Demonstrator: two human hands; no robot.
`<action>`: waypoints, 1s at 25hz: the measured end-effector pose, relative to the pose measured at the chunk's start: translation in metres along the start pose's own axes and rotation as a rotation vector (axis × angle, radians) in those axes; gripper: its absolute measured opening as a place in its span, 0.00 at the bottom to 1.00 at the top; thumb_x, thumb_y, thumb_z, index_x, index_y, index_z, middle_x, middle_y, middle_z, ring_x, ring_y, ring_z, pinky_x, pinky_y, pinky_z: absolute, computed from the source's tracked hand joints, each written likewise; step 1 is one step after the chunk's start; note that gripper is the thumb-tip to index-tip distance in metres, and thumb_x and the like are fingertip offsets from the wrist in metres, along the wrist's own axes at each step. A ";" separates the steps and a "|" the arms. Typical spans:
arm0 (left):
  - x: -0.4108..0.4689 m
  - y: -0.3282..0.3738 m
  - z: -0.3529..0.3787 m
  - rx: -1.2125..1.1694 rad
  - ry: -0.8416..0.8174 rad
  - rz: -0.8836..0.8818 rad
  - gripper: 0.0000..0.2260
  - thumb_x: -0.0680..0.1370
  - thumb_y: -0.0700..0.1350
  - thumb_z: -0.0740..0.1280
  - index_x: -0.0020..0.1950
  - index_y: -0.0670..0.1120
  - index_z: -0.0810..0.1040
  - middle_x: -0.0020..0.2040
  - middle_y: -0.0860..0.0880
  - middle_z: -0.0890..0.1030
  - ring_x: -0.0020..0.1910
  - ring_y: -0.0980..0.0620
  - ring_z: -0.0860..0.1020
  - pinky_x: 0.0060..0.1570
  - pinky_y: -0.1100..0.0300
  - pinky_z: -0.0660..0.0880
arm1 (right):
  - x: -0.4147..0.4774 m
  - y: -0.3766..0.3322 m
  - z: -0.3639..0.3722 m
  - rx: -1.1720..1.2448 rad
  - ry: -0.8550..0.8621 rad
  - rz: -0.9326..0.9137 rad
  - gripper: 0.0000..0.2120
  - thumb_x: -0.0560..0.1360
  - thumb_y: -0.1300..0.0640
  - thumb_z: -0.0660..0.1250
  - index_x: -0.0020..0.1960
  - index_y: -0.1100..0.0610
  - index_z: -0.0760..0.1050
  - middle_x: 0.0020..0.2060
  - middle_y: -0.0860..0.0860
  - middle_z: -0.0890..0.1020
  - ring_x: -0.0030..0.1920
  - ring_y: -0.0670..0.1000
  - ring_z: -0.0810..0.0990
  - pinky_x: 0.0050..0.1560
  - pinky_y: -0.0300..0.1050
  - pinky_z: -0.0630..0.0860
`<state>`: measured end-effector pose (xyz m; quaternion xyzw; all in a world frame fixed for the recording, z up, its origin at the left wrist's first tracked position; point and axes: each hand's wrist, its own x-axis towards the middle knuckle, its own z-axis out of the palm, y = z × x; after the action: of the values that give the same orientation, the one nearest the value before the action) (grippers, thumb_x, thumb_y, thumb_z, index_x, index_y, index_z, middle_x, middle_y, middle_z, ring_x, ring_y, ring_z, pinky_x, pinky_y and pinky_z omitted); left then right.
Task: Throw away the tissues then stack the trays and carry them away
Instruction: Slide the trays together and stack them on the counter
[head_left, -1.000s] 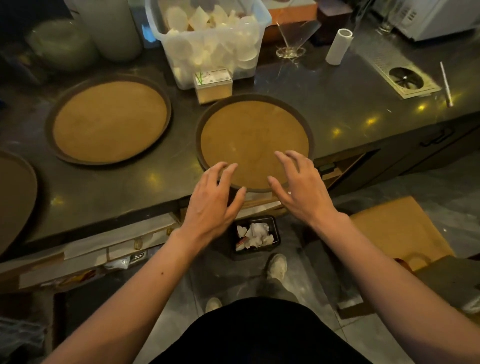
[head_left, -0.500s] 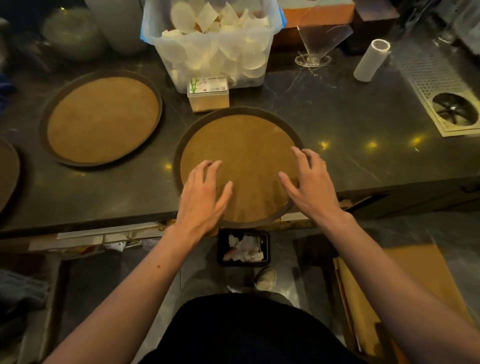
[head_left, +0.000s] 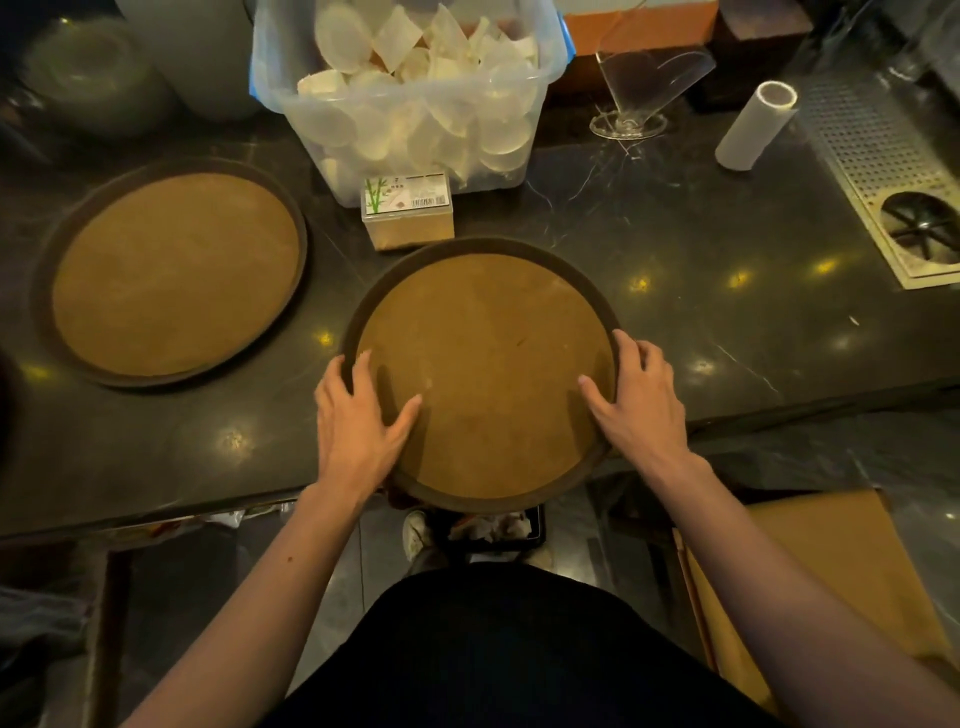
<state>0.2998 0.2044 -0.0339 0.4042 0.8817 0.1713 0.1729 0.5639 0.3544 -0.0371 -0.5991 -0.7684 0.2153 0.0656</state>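
Note:
A round brown tray with a dark rim lies at the counter's front edge, its near part overhanging. My left hand grips its left rim, thumb on the cork surface. My right hand grips the right rim the same way. A second round tray lies flat on the counter to the left. On the floor below, a small black bin holds crumpled white tissues, mostly hidden by the tray.
Behind the near tray stand a small toothpick box and a clear tub of plastic cups. A paper roll, a clear stand and a metal drain grid are at right. Brown cardboard lies on the floor.
Both hands went from hovering over the near tray with fingers spread to closing on its left and right rims. The view has moved closer over the counter.

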 end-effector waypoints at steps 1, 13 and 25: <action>0.002 -0.002 0.000 -0.004 0.007 -0.023 0.38 0.74 0.63 0.66 0.76 0.48 0.56 0.76 0.38 0.55 0.73 0.35 0.55 0.69 0.38 0.61 | -0.001 0.000 0.002 0.008 -0.006 0.023 0.36 0.76 0.37 0.62 0.77 0.50 0.54 0.72 0.56 0.64 0.70 0.60 0.65 0.59 0.61 0.74; 0.023 -0.010 0.005 -0.209 -0.042 -0.172 0.54 0.61 0.67 0.75 0.77 0.52 0.49 0.70 0.38 0.59 0.68 0.36 0.60 0.62 0.39 0.66 | -0.006 -0.009 0.011 0.255 -0.027 0.309 0.50 0.69 0.30 0.68 0.78 0.58 0.53 0.70 0.60 0.65 0.68 0.61 0.69 0.62 0.57 0.71; 0.013 -0.032 -0.011 -0.340 0.014 -0.257 0.56 0.58 0.63 0.80 0.76 0.44 0.55 0.66 0.39 0.62 0.68 0.39 0.62 0.65 0.44 0.66 | -0.036 -0.040 0.014 0.371 0.141 0.348 0.41 0.69 0.38 0.74 0.70 0.61 0.63 0.65 0.58 0.68 0.64 0.59 0.71 0.62 0.54 0.71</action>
<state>0.2657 0.1928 -0.0405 0.2524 0.8855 0.2970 0.2531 0.5332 0.3090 -0.0275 -0.7133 -0.5948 0.3185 0.1898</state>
